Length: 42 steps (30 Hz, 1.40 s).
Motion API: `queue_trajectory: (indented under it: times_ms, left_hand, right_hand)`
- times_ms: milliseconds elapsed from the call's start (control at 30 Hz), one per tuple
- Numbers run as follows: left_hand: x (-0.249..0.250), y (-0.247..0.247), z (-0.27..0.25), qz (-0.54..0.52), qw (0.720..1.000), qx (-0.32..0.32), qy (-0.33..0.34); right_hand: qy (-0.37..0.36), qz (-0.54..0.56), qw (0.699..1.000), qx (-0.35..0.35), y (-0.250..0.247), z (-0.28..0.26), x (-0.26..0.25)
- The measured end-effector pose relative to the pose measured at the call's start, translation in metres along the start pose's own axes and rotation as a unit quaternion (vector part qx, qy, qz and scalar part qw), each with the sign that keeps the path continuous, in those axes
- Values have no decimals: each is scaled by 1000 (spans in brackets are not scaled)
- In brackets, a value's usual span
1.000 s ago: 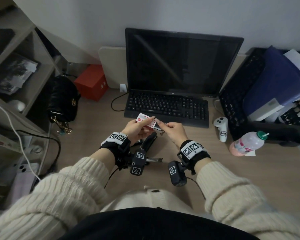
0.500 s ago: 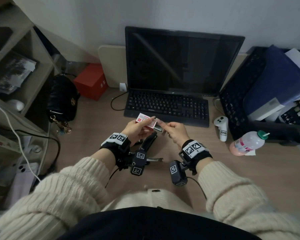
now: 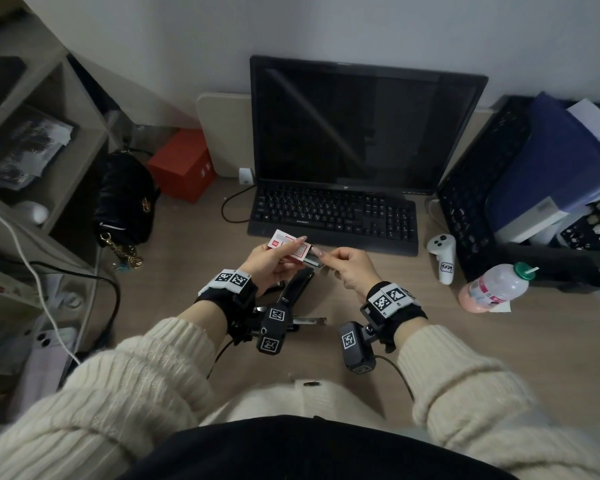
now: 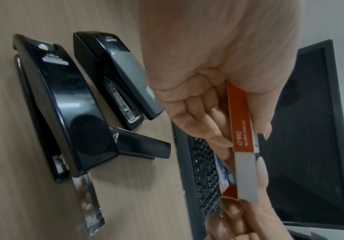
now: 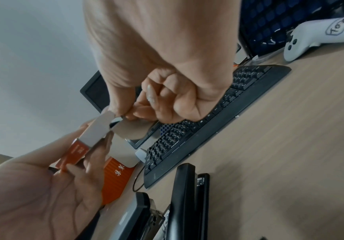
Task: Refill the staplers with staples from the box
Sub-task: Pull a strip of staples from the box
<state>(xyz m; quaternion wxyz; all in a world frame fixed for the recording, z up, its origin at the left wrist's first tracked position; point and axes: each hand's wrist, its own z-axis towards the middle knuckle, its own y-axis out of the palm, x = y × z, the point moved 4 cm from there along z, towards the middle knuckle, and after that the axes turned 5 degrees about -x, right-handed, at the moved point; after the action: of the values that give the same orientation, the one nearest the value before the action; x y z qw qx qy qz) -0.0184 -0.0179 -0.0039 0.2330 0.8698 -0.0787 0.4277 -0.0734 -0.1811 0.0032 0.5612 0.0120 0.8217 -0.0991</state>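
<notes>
My left hand [image 3: 284,251] grips a small red-and-white staple box [image 3: 287,247] above the desk, in front of the keyboard. Its orange sleeve [image 4: 242,120] sits between thumb and fingers. A grey inner tray [image 4: 247,177] sticks out of the sleeve's right end. My right hand [image 3: 321,259] pinches the tray's outer end [image 5: 113,120]. Below the hands lie three staplers: a large black stapler [image 4: 64,105] with its metal magazine [image 4: 87,203] slid out, a grey-and-black stapler [image 4: 115,73], and a small black stapler [image 4: 140,146]. I cannot see any staples inside the tray.
A black keyboard [image 3: 333,216] and a dark monitor [image 3: 357,123] stand just behind the hands. A white controller [image 3: 442,254] and a pink bottle [image 3: 492,287] lie to the right, beside a black file rack [image 3: 482,202]. A black bag [image 3: 125,195] and a red box [image 3: 182,164] sit at the back left.
My right hand has shifted slightly to the right with the tray's end. The left hand and the box have stayed almost still.
</notes>
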Motion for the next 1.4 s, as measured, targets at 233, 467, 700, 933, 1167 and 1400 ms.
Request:
queue_trajectory:
  times_ms: [233,467,700,933,1167,1400]
  left_hand:
    - [1,2,-1,29,1000,-2,0]
    - [-2,5,0,42,999,-10,-4]
    - [-2,-2,-1,18,1000,12,-12]
    - [-5,-5,1,-2,1000,24,-19]
    - [-8,-6,3,-30,999,27,-25]
    - [-15,-15,4,-85,996,27,-23]
  right_hand:
    - [34,-13,999,-12,1,-1,0]
    - [50,-30,998,-33,5,2,5]
    - [54,-35,998,-13,-1,5,13]
    - [34,-31,999,7,-2,4,12]
    - [13,-52,999,9,0,5,8]
    - [24,-13,1000,-14,0,0,10]
